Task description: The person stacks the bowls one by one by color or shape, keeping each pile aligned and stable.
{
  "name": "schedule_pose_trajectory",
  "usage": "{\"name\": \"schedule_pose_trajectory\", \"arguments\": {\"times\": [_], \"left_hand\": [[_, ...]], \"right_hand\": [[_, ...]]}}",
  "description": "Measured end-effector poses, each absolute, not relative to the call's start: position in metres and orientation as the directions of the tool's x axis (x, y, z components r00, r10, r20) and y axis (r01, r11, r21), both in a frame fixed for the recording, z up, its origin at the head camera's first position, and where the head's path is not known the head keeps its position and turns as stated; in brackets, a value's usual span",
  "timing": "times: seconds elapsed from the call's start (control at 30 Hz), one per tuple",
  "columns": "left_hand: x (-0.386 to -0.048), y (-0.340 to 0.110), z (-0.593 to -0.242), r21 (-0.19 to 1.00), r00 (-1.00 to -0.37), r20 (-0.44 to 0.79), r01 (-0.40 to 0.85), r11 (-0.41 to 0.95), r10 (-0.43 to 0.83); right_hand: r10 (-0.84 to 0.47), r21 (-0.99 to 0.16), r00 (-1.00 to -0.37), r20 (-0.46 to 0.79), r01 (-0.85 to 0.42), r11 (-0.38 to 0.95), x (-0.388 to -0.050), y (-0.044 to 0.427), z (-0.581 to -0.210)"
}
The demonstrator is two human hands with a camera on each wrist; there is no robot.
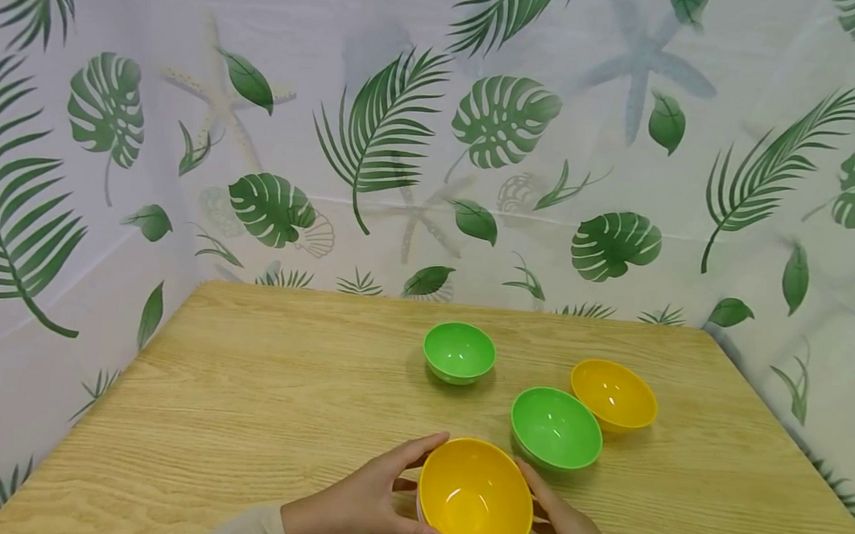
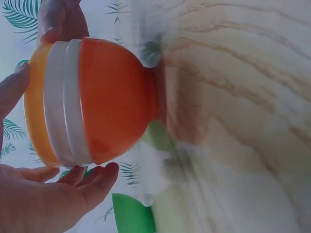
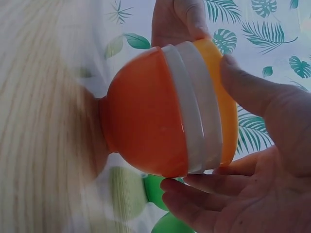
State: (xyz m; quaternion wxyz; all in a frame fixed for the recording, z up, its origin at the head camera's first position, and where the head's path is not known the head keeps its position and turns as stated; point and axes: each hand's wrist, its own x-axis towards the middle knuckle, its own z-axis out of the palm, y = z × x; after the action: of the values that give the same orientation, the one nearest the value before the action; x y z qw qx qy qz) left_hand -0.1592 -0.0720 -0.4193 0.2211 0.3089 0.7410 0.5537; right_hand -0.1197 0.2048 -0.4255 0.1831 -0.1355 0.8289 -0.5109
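At the table's near side, a stack of nested bowls stands between both hands. Its top one is a yellow bowl [image 1: 475, 495]; beneath it show two whitish rims [image 2: 63, 102] and an orange-red bowl [image 3: 143, 114] at the bottom. My left hand [image 1: 360, 497] grips the stack from the left, thumb at the near rim and fingers along the side. From the right my right hand [image 1: 563, 516] holds it the same way, its fingers [image 3: 194, 199] under the rims. The orange-red base is at the tabletop; whether it touches, I cannot tell.
Beyond the stack, a green bowl [image 1: 459, 351] sits near the back middle. To the right, another green bowl [image 1: 557, 429] stands beside a yellow bowl [image 1: 612, 396]. They are on a wood-grain table [image 1: 247, 387], with a leaf-print cloth [image 1: 400, 241] hanging behind it.
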Motion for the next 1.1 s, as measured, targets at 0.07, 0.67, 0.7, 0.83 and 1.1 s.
{"name": "schedule_pose_trajectory", "arguments": {"times": [0.07, 0.67, 0.7, 0.83, 1.1], "left_hand": [[-0.16, -0.072, -0.416, 0.946, -0.704, 0.019, 0.243, 0.216, 0.71], [-0.174, -0.057, -0.331, 0.879, -0.651, 0.363, 0.476, -0.013, 0.666], [-0.175, -0.053, -0.327, 0.884, -0.646, 0.371, 0.467, -0.039, 0.667], [-0.177, -0.039, -0.312, 0.909, -0.661, 0.365, 0.406, -0.096, 0.656], [-0.178, -0.021, -0.294, 0.951, -0.801, 0.31, 0.252, -0.182, 0.511]], "right_hand": [[-0.434, -0.9, -0.891, -0.133, -0.075, 0.429, -0.121, 0.207, -0.427], [0.01, -0.846, -0.984, 0.175, -0.145, 0.514, -0.104, 0.201, -0.408], [0.032, -0.842, -0.98, 0.197, -0.152, 0.518, -0.104, 0.202, -0.408], [0.107, -0.859, -0.97, 0.218, -0.138, 0.492, -0.106, 0.208, -0.408], [0.208, -0.931, -0.966, 0.153, -0.071, 0.357, -0.118, 0.234, -0.408]]}}
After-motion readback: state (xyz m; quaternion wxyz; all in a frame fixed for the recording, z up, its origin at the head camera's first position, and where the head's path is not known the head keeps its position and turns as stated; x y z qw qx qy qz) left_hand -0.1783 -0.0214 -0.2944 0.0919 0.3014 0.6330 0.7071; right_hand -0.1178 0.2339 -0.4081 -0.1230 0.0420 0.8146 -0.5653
